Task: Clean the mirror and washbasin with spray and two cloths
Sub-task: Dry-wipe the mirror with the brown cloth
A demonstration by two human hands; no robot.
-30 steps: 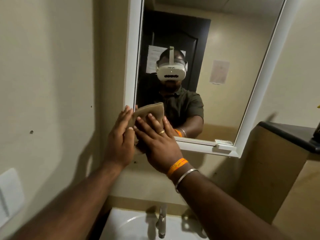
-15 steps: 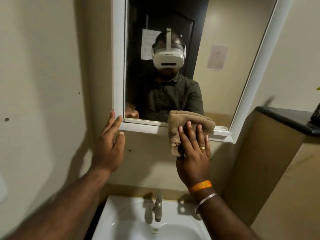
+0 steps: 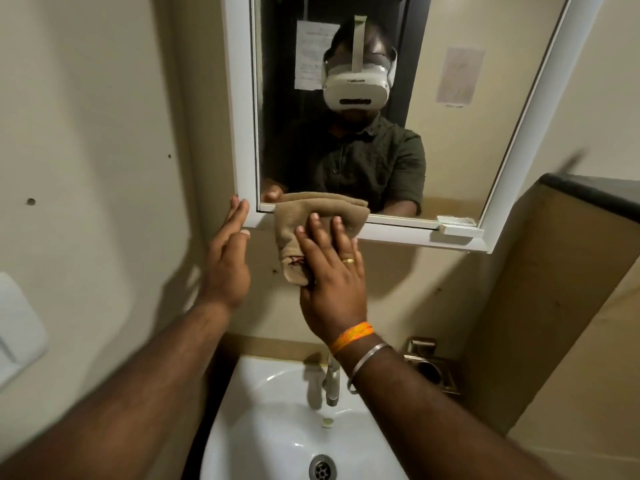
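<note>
While the right hand (image 3: 330, 271) presses the cloth (image 3: 313, 220) flat-fingered on the mirror (image 3: 242, 133) frame, left hand (image 3: 228, 261) open, its loose fold could slip into the basin (image 3: 263, 410).

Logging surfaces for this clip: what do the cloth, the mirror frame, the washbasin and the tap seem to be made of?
Cloth: soft tan fabric, matte, folds and droops.
Mirror frame: smooth white, likely plastic or painted; cannot tell which.
Washbasin: glossy white, probably ceramic, with soft highlights.
Tap: metal, dull silver sheen.

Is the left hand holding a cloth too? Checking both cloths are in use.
No: the left hand is bare against the wall; only the right hand presses the cloth.
</note>
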